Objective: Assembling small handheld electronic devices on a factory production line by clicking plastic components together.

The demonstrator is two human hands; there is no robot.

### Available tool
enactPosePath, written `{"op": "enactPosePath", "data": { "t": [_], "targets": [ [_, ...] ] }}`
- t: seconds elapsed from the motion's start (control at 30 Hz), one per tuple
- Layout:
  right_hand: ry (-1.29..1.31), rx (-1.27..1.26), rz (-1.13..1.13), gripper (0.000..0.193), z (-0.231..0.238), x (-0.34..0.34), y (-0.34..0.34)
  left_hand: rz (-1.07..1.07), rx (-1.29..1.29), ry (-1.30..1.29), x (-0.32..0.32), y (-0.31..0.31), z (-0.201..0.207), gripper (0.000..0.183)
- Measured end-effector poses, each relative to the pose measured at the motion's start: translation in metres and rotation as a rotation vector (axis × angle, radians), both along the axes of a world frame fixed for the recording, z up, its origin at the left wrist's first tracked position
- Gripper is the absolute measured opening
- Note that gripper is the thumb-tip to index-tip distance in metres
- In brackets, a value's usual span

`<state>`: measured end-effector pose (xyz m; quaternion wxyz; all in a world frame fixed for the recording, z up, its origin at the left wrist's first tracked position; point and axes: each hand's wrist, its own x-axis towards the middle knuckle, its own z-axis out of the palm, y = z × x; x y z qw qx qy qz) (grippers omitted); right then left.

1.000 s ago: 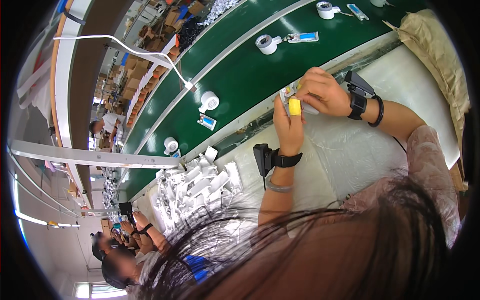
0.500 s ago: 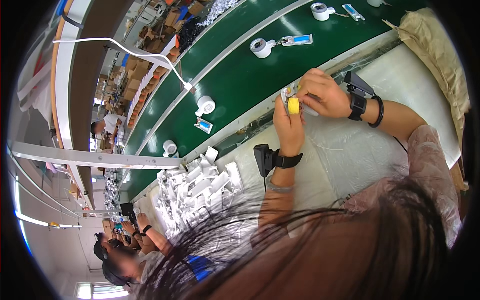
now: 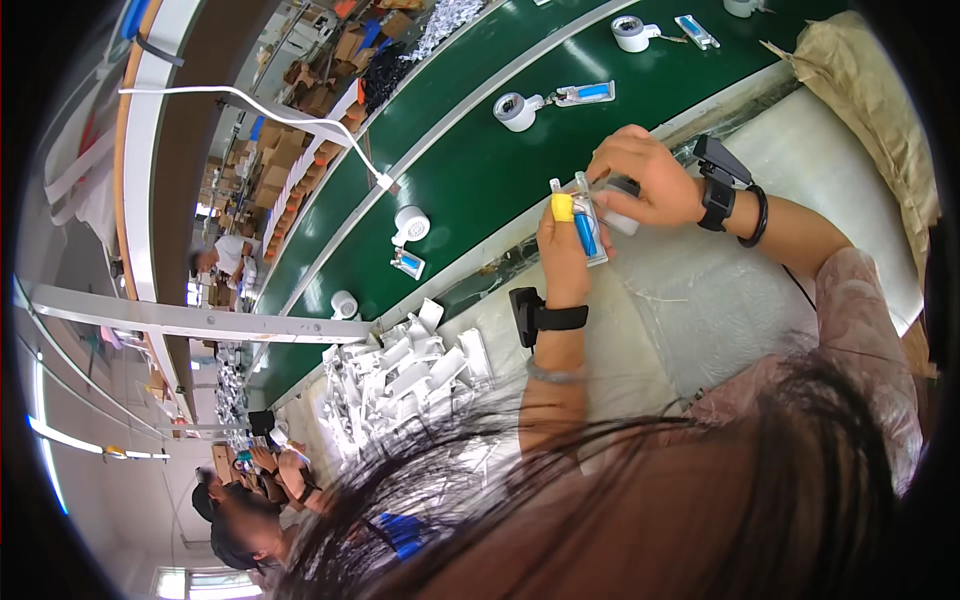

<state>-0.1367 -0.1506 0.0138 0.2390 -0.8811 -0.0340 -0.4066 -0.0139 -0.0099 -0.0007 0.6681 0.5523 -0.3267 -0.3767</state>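
My left hand is closed around an open white handle casing, held over the near edge of the belt. A blue cylindrical battery lies in the casing, with thin wires near its upper end. Something yellow, like a tape wrap, sits at my left thumb tip. My right hand curls over a round white-and-grey fan head, close beside the casing. Its fingertips partly cover the casing's upper end, so any join between the two parts is hidden.
A green conveyor belt carries several white fan heads with opened handles. White plastic shells are heaped at my left. A white cable hangs above the belt, and brown paper lies at right. Other people work further left.
My left hand has turned and shifted slightly left, bringing the casing and blue battery into view. My right hand has moved a little down, and the fan head now shows under its fingers.
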Motion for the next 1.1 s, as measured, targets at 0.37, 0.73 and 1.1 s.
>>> {"op": "enactPosePath", "data": {
  "t": [0.37,0.73,1.1],
  "targets": [
    [0.073,0.077,-0.101,0.028,-0.019,0.012,0.001,0.188,-0.061,0.575,0.057,0.006,-0.025,0.042],
    [0.179,0.092,-0.072,0.029,-0.029,0.022,0.002,0.801,-0.176,-0.112,0.079,0.005,-0.063,0.036],
    [0.298,-0.219,-0.58,0.052,-0.058,0.097,-0.084,-0.078,0.097,-0.209,0.052,-0.002,-0.04,0.023]
  ]
}}
